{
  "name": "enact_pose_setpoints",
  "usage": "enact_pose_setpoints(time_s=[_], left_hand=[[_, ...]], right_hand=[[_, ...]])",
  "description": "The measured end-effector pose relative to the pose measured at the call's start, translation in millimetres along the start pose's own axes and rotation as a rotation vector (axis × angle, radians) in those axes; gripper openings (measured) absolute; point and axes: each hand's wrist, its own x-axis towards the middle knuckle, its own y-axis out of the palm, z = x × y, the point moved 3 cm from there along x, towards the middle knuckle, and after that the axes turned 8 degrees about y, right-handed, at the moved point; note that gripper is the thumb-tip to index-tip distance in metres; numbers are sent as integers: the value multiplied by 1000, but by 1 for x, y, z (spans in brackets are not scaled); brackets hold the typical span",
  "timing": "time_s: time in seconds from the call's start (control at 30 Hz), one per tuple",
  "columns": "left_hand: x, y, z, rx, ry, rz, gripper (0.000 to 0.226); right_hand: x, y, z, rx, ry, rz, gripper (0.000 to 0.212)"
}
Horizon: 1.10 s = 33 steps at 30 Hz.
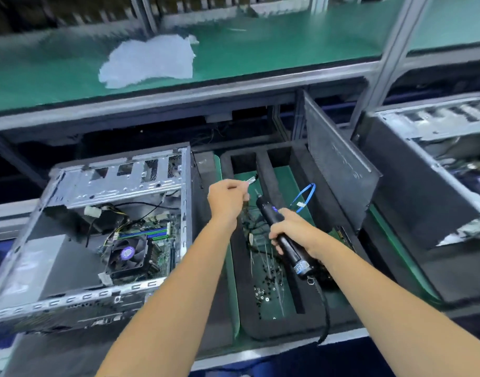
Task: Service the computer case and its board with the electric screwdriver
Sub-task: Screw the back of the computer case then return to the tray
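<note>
— Head view: where are we w/ the job?

— Open grey metal computer case lies on its side at left, side panel off, green board w/ black fan inside, apparently not removed yet. Right hand grips the black corded electric screwdriver over the black foam tray, tip near the left hand.

— And the left hand?

— Fingers pinch a small silver metal piece above the tray — what part exactly, I cannot tell. Hands near, not touching.

— Progress?

— Loose black screws are in the tray, so I judge some unscrewing is done; the board is probably left to do.
</note>
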Motion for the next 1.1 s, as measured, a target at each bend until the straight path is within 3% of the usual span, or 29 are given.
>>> enact_pose_setpoints(time_s=[0.17,0.3,0.37,0.57,0.73,0.97,1.1], left_hand=[[18,-38,-40,-142,32,-3,16],[23,-78,-50,-233,43,-20,17],[24,-99,-51,-314,12,-33,19],[15,-156,-40,-445,-66,-70,12],[-5,-190,-30,-649,-89,-75,13],[-59,-237,-12,-714,-132,-110,13],[-82,-264,2,-656,-146,-39,16]], right_hand=[[-27,34,53,24,-150,49,61],[-44,75,79,-4,-213,114,99],[-52,100,86,-89,-261,116,106],[-66,171,89,13,-234,193,91],[-83,207,84,-42,-238,197,84],[-115,251,46,-21,-255,268,88],[-133,285,25,9,-245,277,77]])
